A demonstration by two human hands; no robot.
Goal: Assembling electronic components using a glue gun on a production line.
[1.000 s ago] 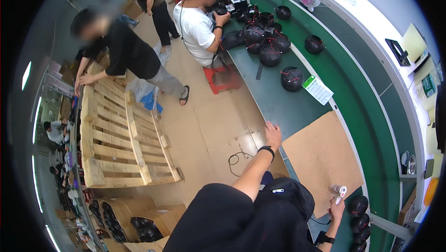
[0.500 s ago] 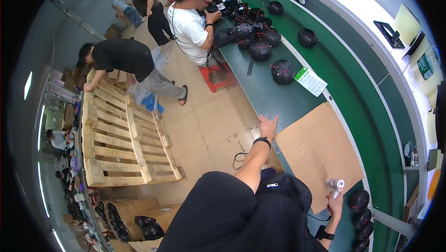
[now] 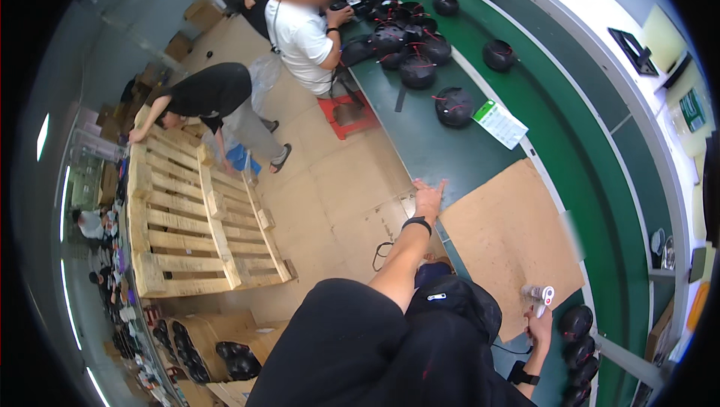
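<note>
**Green bench with brown board: hands and surroundings**

Landmark: the brown board (image 3: 510, 246) lying flat on the long green bench (image 3: 427, 145).

Right hand (image 3: 537, 323): at the board's near corner, closed around a small white handheld tool (image 3: 538, 296) whose head rests over the board's edge.

Left hand (image 3: 427, 199): at the board's far-left corner, fingers spread open, holding nothing, over the bench edge where board meets green surface.

Beside the board's near-right corner: a stack of black round housings (image 3: 577, 347), close to the tool hand.

Left of the board: bare tan floor, open as far as a wooden pallet (image 3: 195, 219); a black strap loop (image 3: 382, 255) lies on the floor near the bench edge.

Beyond the board: a clear stretch of green bench, then a white-and-green sheet (image 3: 500, 123), then scattered black round housings (image 3: 420, 55).

Farther left of those: a red stool (image 3: 346, 113), a person in a white shirt (image 3: 304, 28) at the bench, and a person in black (image 3: 206, 96) bent over the pallet.
</note>
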